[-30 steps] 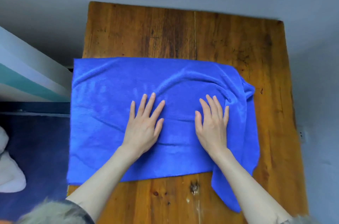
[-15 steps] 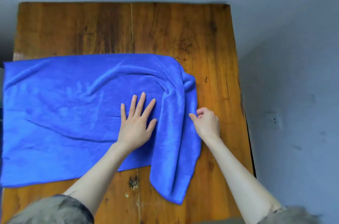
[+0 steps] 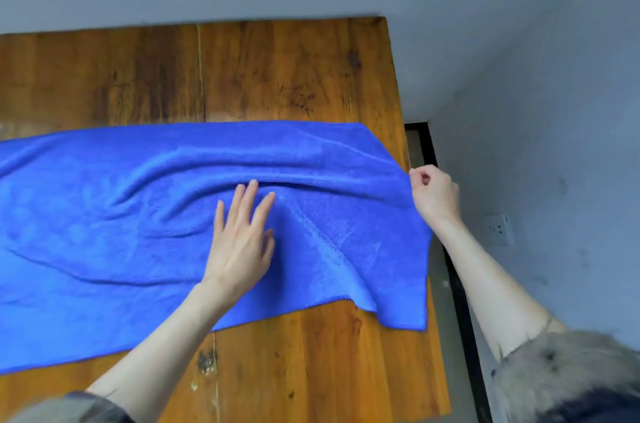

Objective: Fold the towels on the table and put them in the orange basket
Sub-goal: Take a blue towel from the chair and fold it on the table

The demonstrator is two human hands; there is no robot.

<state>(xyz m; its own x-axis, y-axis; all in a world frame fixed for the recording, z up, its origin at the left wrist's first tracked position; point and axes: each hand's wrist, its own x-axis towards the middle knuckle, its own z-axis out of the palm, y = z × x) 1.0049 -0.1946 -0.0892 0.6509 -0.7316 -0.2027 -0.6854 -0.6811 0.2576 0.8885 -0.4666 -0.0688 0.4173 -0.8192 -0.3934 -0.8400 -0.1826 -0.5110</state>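
Blue and plush, a large microfibre towel (image 3: 138,214) lies spread across the worn wooden table (image 3: 277,76), running off the left side of the view and reaching just past the table's right edge. It is not flat: long soft wrinkles cross its middle, and its near right corner sags over the table's side.

The left hand (image 3: 239,242) rests palm-down near the towel's centre, fingers straight and slightly spread, pinning the cloth to the wood without gripping it. The right hand (image 3: 434,194) is off the table's right edge, its fingers curled in and pinching the towel's right edge near the far corner, so the cloth is drawn taut toward it and lifts a little there.

Judging by this, the task is at an early stage. The towel is only being straightened and stretched; no fold line shows anywhere in it, and it has yet to be doubled over even once. The orange basket is nowhere in view, so nothing can be said of what it holds. Whether more towels wait is also unknown, since only this one appears. Folding and placing both remain to be done.
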